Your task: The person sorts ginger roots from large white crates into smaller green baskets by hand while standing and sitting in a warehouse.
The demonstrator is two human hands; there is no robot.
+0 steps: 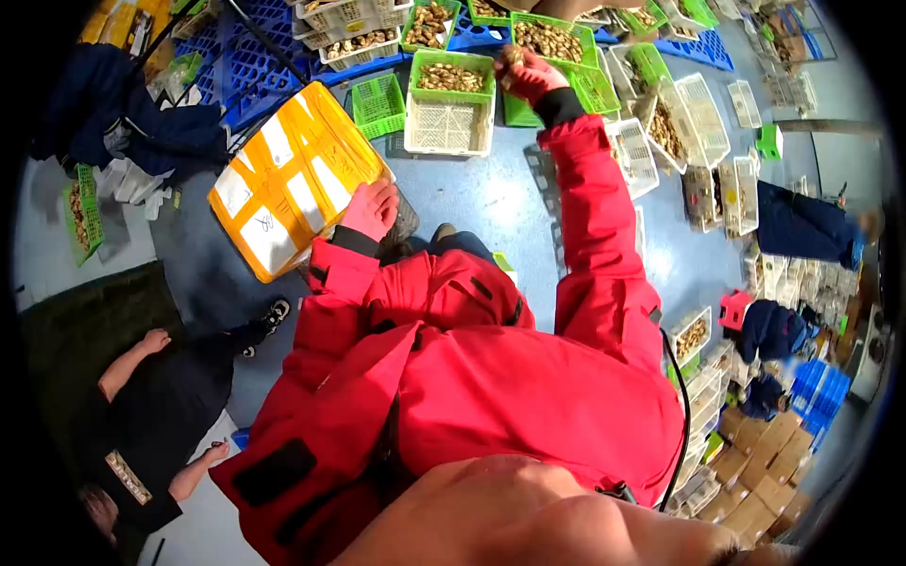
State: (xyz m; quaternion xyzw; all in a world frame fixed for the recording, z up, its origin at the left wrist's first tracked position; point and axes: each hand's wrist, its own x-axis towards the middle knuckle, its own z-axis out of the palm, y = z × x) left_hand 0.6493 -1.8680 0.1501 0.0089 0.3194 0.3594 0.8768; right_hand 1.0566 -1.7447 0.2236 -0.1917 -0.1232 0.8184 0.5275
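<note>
My right hand (538, 79) reaches out over the green baskets, its fingers closed round a brown-and-cream mushroom (512, 57). To its right sits a green basket of mushrooms (547, 42). On its left a green basket (451, 75) with more mushrooms rests on a white plastic crate (448, 127). Farther left stands a smaller green basket (377, 106). My left hand (372, 209) is by the right edge of a box wrapped in yellow tape (293, 179). Its fingers are curled in, and nothing shows in them; the palm is hidden.
Blue pallets (260, 57) lie under crates at the back. White crates, one with mushrooms (666, 132), line the right side. A person in dark clothes (160, 415) is at the lower left; other people are at the right. Cardboard boxes (760, 453) are stacked at the lower right.
</note>
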